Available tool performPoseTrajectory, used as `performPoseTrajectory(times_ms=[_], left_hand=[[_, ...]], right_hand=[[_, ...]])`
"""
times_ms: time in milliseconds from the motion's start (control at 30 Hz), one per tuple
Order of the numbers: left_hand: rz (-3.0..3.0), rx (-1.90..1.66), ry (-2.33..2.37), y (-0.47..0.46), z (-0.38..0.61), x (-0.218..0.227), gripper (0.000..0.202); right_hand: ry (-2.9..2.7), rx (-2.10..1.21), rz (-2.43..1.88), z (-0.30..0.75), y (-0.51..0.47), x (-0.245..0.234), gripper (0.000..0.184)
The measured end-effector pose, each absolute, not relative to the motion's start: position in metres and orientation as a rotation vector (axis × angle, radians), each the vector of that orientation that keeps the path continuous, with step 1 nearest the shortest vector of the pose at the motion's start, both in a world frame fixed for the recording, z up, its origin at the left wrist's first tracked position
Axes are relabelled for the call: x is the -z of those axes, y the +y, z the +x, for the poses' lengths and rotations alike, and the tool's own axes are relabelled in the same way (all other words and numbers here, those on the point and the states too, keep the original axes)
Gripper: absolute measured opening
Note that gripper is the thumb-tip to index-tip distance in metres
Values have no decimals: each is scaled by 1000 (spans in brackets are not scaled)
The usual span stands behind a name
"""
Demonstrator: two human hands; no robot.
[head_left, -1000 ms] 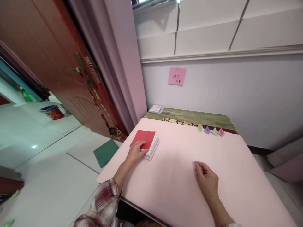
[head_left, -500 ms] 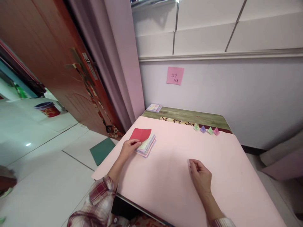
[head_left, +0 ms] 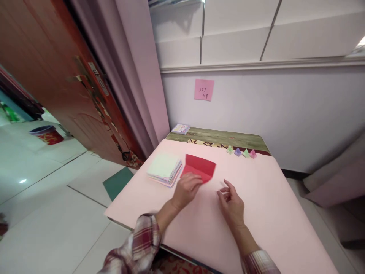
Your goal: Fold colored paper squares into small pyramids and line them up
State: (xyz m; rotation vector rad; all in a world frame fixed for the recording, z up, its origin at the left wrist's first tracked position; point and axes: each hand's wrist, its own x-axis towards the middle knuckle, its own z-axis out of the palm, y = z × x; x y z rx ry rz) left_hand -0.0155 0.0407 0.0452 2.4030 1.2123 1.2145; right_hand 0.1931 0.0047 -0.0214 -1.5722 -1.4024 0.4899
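My left hand (head_left: 186, 189) grips the near edge of a red sheet of paper (head_left: 201, 166) above the pink table covering. The sheet's far part bends upward along a crease. To its left lies a stack of square coloured papers (head_left: 164, 167), with a pale green one on top. My right hand (head_left: 231, 203) hovers to the right of the red sheet, apart from it, with fingers parted and nothing in them.
Several small folded paper pieces (head_left: 238, 152) line the table's far right edge. A printed pack (head_left: 181, 129) rests at the far left corner. Beyond stands a wall with a pink note (head_left: 204, 90). A wooden door (head_left: 65, 76) and a bucket (head_left: 47, 134) are to the left.
My left hand has lifted the red sheet off the stack and carried it right, uncovering the pale green paper. My right hand's fingers have spread. The view has shifted slightly.
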Motion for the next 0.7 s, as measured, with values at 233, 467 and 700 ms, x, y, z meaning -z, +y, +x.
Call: performPoseTrajectory(times_ms=[233, 467, 700], left_hand=[[2350, -1045, 1142, 30, 14, 12, 18], [2197, -966, 1075, 24, 1, 11, 31], [2173, -954, 1099, 26, 1, 13, 34]], right_hand=[[-1544, -139, -1620, 206, 6, 19, 68], [-1668, -187, -1553, 233, 17, 40, 58], [-1708, -243, -1524, 236, 17, 45, 30]])
